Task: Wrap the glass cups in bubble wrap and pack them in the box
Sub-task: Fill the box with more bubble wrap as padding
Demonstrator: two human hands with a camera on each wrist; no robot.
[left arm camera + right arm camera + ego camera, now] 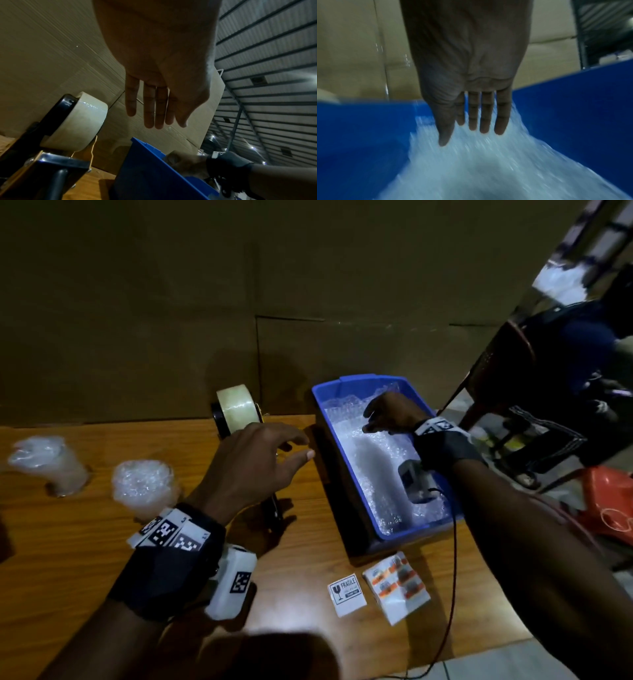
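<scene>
Two bubble-wrapped glass cups stand on the wooden table at the left: one (56,465) far left, one (144,486) nearer my left wrist. A blue plastic box (346,474) lined with bubble wrap (376,467) sits at the table's right. My right hand (383,416) is inside the box at its far end, fingers straight over the bubble wrap (471,162), holding nothing. My left hand (270,453) hovers open between the tape dispenser and the box, fingers extended (154,108), empty.
A tape dispenser (236,412) with a clear roll (77,121) stands behind my left hand. A fragile label (346,594) and a stack of stickers (397,587) lie near the front edge. Cardboard sheets (171,302) back the table. A chair and an orange bag (609,501) are at right.
</scene>
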